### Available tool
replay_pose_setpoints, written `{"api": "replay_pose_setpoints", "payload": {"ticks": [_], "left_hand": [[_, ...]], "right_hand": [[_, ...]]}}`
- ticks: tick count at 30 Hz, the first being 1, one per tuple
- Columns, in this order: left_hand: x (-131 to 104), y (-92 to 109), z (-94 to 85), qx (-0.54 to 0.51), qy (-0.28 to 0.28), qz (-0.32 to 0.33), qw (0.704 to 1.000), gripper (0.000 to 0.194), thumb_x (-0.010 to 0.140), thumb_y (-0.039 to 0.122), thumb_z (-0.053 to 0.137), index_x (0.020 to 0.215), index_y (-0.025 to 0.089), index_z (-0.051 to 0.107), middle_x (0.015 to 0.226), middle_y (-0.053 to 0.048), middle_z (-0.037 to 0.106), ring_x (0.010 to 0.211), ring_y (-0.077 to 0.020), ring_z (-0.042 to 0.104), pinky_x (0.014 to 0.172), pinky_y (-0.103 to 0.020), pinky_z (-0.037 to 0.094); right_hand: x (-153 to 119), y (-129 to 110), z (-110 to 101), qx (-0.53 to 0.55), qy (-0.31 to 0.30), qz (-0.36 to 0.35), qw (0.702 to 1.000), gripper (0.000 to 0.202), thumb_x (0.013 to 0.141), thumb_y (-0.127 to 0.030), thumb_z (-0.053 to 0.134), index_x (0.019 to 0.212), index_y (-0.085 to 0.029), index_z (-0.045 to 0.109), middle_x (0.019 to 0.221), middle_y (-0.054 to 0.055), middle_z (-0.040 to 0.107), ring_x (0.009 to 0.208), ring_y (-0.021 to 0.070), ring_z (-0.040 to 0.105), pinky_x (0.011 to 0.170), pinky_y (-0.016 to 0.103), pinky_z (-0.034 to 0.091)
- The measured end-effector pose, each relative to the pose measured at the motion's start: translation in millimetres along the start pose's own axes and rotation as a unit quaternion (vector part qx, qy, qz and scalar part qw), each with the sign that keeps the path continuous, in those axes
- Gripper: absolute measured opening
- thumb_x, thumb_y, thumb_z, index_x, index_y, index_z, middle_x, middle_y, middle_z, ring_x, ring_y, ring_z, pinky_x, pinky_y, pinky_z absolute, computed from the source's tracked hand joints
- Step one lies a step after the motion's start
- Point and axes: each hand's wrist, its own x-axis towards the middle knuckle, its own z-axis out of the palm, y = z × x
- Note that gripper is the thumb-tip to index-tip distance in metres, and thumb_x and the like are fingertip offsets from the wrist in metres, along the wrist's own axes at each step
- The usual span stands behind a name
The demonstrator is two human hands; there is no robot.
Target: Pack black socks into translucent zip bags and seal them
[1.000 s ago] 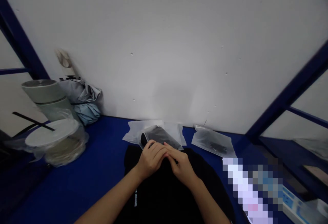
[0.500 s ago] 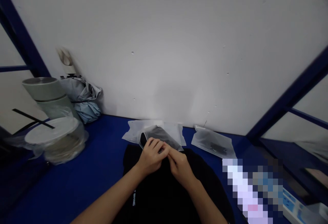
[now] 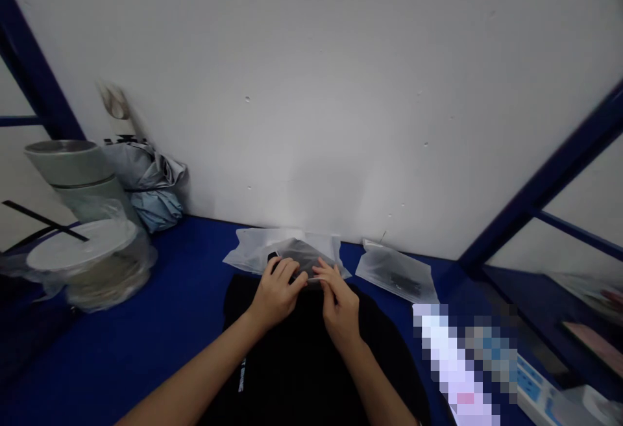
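Note:
A translucent plastic bag (image 3: 304, 256) with something dark in it lies between my hands, near the middle of the blue table. My left hand (image 3: 278, 291) is closed on the bag's near left part, thumb and fingers together. My right hand (image 3: 339, 302) pinches its near right edge. Just beyond, a frosted bag (image 3: 248, 247) rests flat by the wall. Off to the right lies another frosted bag (image 3: 396, 273) with a small dark item inside. Black cloth (image 3: 302, 361) fills the space under my forearms.
On the left of the blue table (image 3: 180, 296) stand a lidded tub (image 3: 104, 263) with a black straw, a pale green tumbler (image 3: 82, 166) and a folded umbrella (image 3: 156, 208). A blurred-out bright object (image 3: 452, 361) and a power strip (image 3: 535, 384) lie at the right.
My hands have moved apart, from touching to a gap between them, and more of the dark-filled bag shows. The whole view has shifted slightly.

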Motion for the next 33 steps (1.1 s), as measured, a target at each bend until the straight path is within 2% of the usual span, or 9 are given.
{"api": "replay_pose_setpoints", "payload": {"ticks": [3, 7, 9, 12, 16, 20, 26, 30, 33], "left_hand": [[-1.2, -2.9, -1.8, -0.006, 0.001, 0.002, 1.000, 0.018, 0.084, 0.018, 0.040, 0.089, 0.016, 0.057, 0.092, -0.010, 0.060, 0.094, -0.0216, 0.054, 0.087, -0.042, 0.037], [-2.8, -6.1, -4.3, -0.028, -0.038, -0.018, 0.999, 0.031, 0.085, 0.022, 0.039, 0.114, 0.013, 0.048, 0.112, -0.014, 0.057, 0.111, -0.0240, 0.047, 0.098, -0.046, 0.026], [-3.3, -6.6, -4.1, -0.045, -0.044, -0.042, 0.997, 0.033, 0.085, 0.017, 0.037, 0.117, 0.014, 0.046, 0.113, -0.012, 0.058, 0.113, -0.0231, 0.046, 0.100, -0.047, 0.022], [-3.0, -5.9, -3.1, -0.067, -0.043, -0.041, 0.996, 0.033, 0.085, 0.011, 0.035, 0.114, 0.015, 0.048, 0.110, -0.009, 0.060, 0.110, -0.0215, 0.049, 0.102, -0.049, 0.018], [-1.6, -3.6, -3.2, -0.084, -0.033, -0.029, 0.995, 0.030, 0.085, 0.012, 0.038, 0.113, 0.013, 0.048, 0.107, -0.010, 0.062, 0.103, -0.0203, 0.053, 0.100, -0.046, 0.024], [-1.9, -2.7, -3.6, -0.108, 0.015, -0.043, 0.993, 0.023, 0.084, 0.012, 0.042, 0.104, 0.017, 0.054, 0.095, -0.006, 0.066, 0.089, -0.0170, 0.059, 0.095, -0.044, 0.031], [-3.8, -6.0, -1.7, -0.115, 0.029, -0.068, 0.991, 0.020, 0.082, 0.007, 0.044, 0.094, 0.017, 0.057, 0.088, -0.004, 0.068, 0.085, -0.0164, 0.061, 0.089, -0.042, 0.035], [-4.3, -7.5, -0.8, -0.114, 0.038, -0.062, 0.991, 0.019, 0.082, 0.007, 0.044, 0.093, 0.016, 0.056, 0.087, -0.004, 0.068, 0.083, -0.0162, 0.061, 0.086, -0.040, 0.038], [-5.4, -7.1, -0.1, -0.112, 0.040, -0.051, 0.992, 0.020, 0.082, 0.007, 0.043, 0.094, 0.016, 0.055, 0.085, -0.003, 0.068, 0.080, -0.0153, 0.061, 0.082, -0.037, 0.040]], "right_hand": [[2.5, -1.3, -3.8, 0.015, 0.009, 0.031, 0.999, 0.025, 0.084, -0.010, 0.038, 0.093, -0.020, 0.059, 0.099, 0.005, 0.065, 0.105, 0.0178, 0.055, 0.096, 0.042, 0.039], [4.6, -2.8, -7.5, 0.031, -0.005, 0.028, 0.999, 0.024, 0.084, -0.011, 0.038, 0.093, -0.020, 0.058, 0.100, 0.006, 0.065, 0.105, 0.0171, 0.055, 0.095, 0.038, 0.041], [5.1, -2.8, -8.0, 0.032, 0.004, 0.030, 0.999, 0.024, 0.084, -0.011, 0.037, 0.092, -0.019, 0.058, 0.099, 0.006, 0.064, 0.104, 0.0171, 0.055, 0.094, 0.037, 0.042], [5.9, -3.2, -8.3, 0.032, 0.036, 0.047, 0.998, 0.024, 0.085, -0.012, 0.036, 0.091, -0.019, 0.058, 0.098, 0.007, 0.064, 0.102, 0.0171, 0.056, 0.091, 0.035, 0.043], [5.9, -6.0, -8.7, 0.043, 0.060, 0.050, 0.996, 0.023, 0.085, -0.013, 0.035, 0.087, -0.019, 0.058, 0.095, 0.007, 0.064, 0.101, 0.0181, 0.057, 0.091, 0.036, 0.043], [5.8, -8.1, -8.9, 0.066, 0.073, 0.047, 0.994, 0.022, 0.084, -0.015, 0.038, 0.085, -0.020, 0.059, 0.092, 0.007, 0.065, 0.097, 0.0190, 0.059, 0.090, 0.038, 0.044], [9.6, -2.6, -8.8, 0.093, 0.004, 0.061, 0.994, 0.014, 0.078, -0.016, 0.052, 0.085, -0.020, 0.063, 0.094, 0.007, 0.066, 0.098, 0.0201, 0.059, 0.088, 0.037, 0.047], [10.6, 0.3, -8.9, 0.084, -0.033, 0.057, 0.994, 0.023, 0.073, -0.015, 0.059, 0.094, -0.021, 0.064, 0.102, 0.006, 0.064, 0.103, 0.0200, 0.057, 0.090, 0.037, 0.045], [10.4, 0.6, -9.5, 0.070, -0.044, 0.052, 0.995, 0.023, 0.073, -0.015, 0.059, 0.094, -0.021, 0.064, 0.101, 0.007, 0.065, 0.100, 0.0191, 0.058, 0.089, 0.035, 0.047]]}}
